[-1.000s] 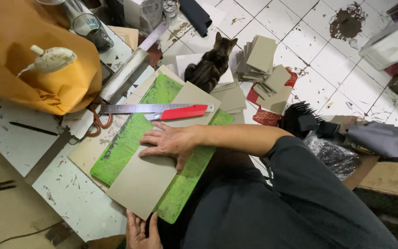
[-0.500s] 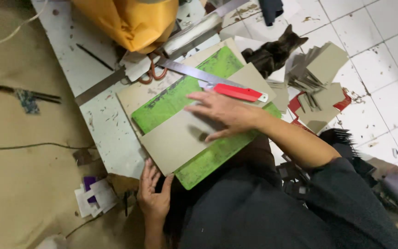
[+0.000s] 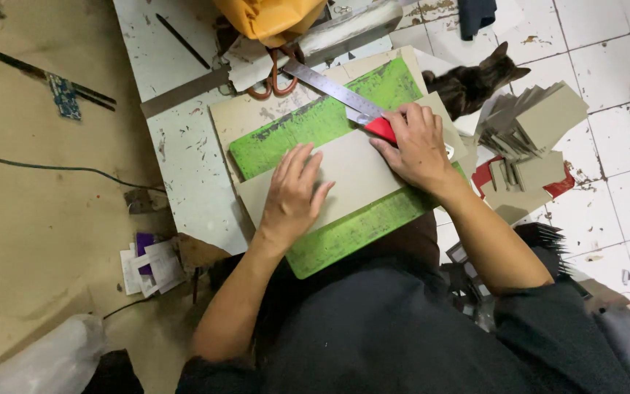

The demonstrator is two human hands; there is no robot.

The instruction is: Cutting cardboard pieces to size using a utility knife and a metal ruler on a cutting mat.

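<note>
Both hands on the grey board, cutting mat beneath.
Your left hand (image 3: 292, 195) lies flat, fingers spread, on the grey board (image 3: 344, 179) atop the green mat (image 3: 315, 124); your right hand (image 3: 417, 146) closes around the red knife (image 3: 380, 128) beside the steel ruler (image 3: 333, 87).

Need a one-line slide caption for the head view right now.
Left hand flat on grey board over green cutting mat; right hand grips red knife by steel ruler.

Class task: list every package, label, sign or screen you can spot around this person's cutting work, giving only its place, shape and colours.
Small purple and white paper packets: a loose heap on the floor, left of the left hand; flat and rectangular.
Bulging yellow bag: top edge, on the white board; rounded, plain.
Clear plastic bag: bottom left corner; crumpled, whitish.
No signs or screens in view.
</note>
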